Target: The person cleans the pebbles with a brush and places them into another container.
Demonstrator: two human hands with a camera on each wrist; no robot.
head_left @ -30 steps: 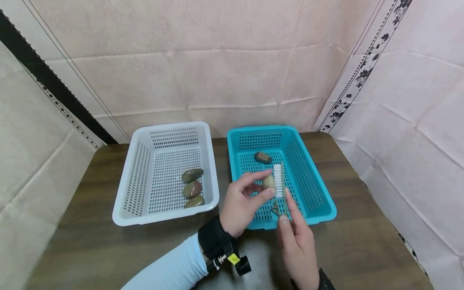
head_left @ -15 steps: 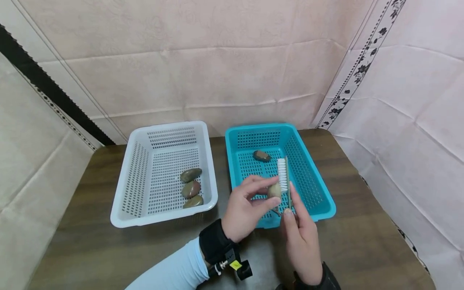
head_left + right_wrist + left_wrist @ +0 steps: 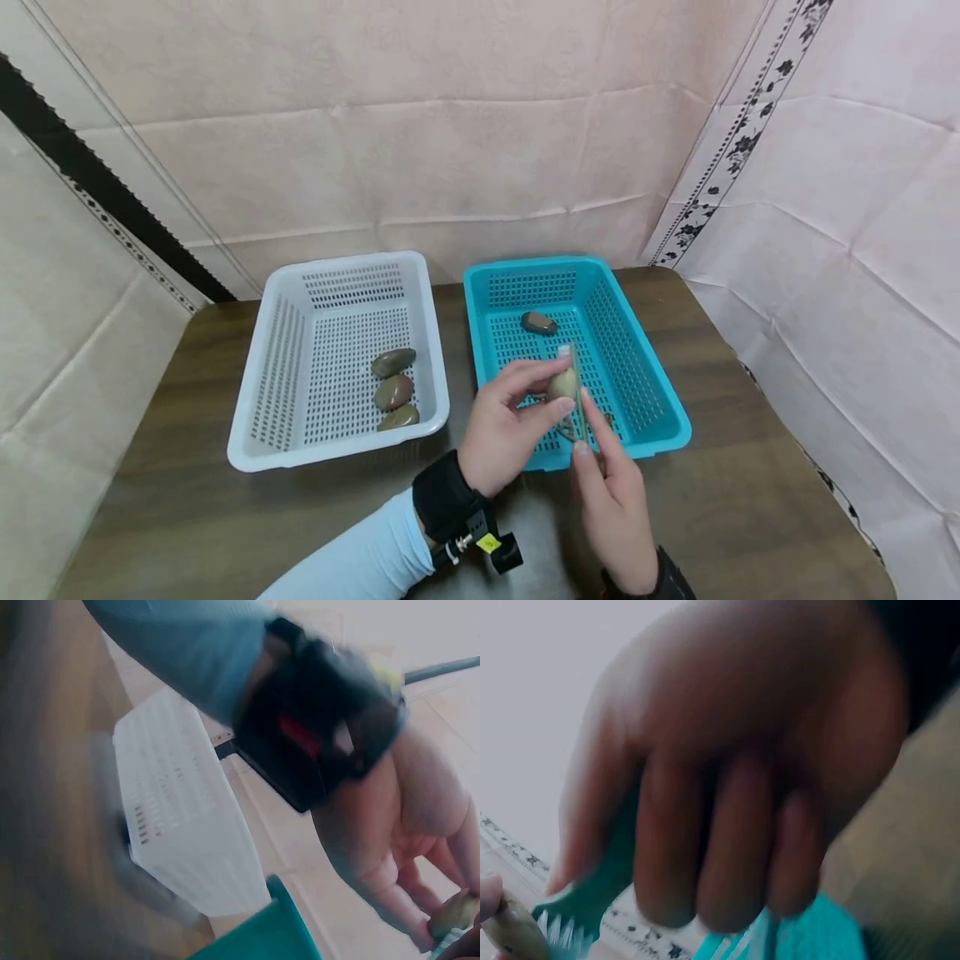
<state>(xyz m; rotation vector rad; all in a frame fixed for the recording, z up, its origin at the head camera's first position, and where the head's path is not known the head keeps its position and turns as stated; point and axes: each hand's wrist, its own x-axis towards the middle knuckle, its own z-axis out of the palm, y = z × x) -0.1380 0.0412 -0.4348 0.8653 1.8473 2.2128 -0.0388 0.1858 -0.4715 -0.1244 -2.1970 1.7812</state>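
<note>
Over the near half of the blue basket (image 3: pixel 660 400), my left hand (image 3: pixel 495 425) holds a pale tan stone (image 3: pixel 562 384) between thumb and fingertips. My right hand (image 3: pixel 615 508) grips a green brush (image 3: pixel 579 400) with white bristles, its back turned edge-on in the head view. The bristles press against the stone's right side. In the left wrist view, the brush (image 3: pixel 615 862) sits in the right hand's curled fingers, bristles right at the stone (image 3: pixel 514 930). The right wrist view catches the left hand (image 3: pixel 405 817) pinching the stone (image 3: pixel 454 911).
A dark brown stone (image 3: pixel 538 322) lies toward the back of the blue basket; small brownish pieces (image 3: pixel 566 429) show under the hands. To the left, a white basket (image 3: pixel 251 417) holds three stones (image 3: pixel 393 392). Both stand on a wooden table (image 3: pixel 187 500) before a cloth backdrop (image 3: pixel 465 158).
The brush has moved up off its earlier place along the stone, then back down and left, so its bristles now mostly hide behind its back. The left hand keeps its hold on the stone.
</note>
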